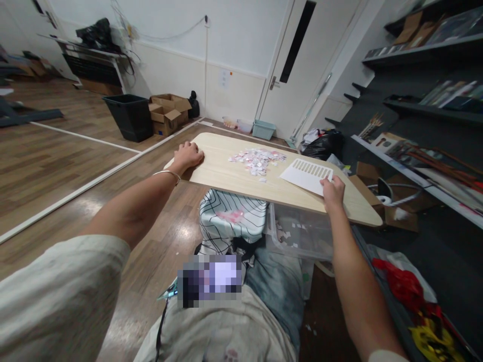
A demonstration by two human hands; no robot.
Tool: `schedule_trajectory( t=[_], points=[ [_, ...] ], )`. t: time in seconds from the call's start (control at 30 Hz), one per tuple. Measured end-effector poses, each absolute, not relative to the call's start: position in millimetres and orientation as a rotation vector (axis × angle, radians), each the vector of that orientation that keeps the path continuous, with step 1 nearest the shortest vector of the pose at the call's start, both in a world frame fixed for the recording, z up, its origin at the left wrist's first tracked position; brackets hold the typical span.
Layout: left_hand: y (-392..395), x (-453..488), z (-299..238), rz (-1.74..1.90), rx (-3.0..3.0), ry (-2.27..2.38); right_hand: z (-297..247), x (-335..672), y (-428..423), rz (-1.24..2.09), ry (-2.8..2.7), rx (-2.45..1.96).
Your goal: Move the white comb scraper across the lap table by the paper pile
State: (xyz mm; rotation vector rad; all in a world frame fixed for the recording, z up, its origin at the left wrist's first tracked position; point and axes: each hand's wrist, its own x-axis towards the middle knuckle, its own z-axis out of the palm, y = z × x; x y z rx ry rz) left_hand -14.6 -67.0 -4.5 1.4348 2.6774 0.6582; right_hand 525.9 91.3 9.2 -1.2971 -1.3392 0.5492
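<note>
A pale wooden tabletop (226, 176) spans the space ahead of me. My left hand (188, 155) rests on its left end, fingers curled in; whatever they might hold is hidden. Over the right half, my right hand (332, 192) pinches the near right corner of a white card (302, 181) with rows of tan slots or strips. Between the hands lies a loose heap of small white and pink pieces (258, 160), with one piece apart on the near side.
Below the tabletop are a patterned white stool or cloth (233, 213) and a clear plastic bin (302, 236) holding scraps. A blurred screen (224, 274) lies on my lap. Dark shelving (426, 110) stands at right; a black bin (130, 118) and cardboard boxes (166, 115) stand at back left.
</note>
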Motion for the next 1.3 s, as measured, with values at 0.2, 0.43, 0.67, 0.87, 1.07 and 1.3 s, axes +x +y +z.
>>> schedule_trajectory(
  t=[0.2,0.43,0.67,0.87,1.07,1.3],
  points=[
    [-66.9,-14.9,-4.6,0.642,1.437,2.689,13.1,554.5,86.6,0.638,-1.232,-1.334],
    [-66.1,-15.5,-6.0,0.624,1.440,2.714,17.6,544.4,77.7,0.676,-1.220,-1.266],
    [-64.9,-16.9,-7.6,0.695,1.426,2.699,18.3,543.1,72.5,0.735,-1.305,-1.296],
    [-66.6,-15.1,-5.0,0.680,1.422,2.689,23.0,549.2,68.1,0.820,-1.464,-1.322],
    [-66.3,-15.5,-5.8,0.648,1.430,2.701,23.9,555.9,64.3,0.990,-1.386,-1.300],
    [-64.8,-15.9,-7.5,0.679,1.420,2.702,22.3,554.5,65.9,0.938,-1.371,-1.193]
  ],
)
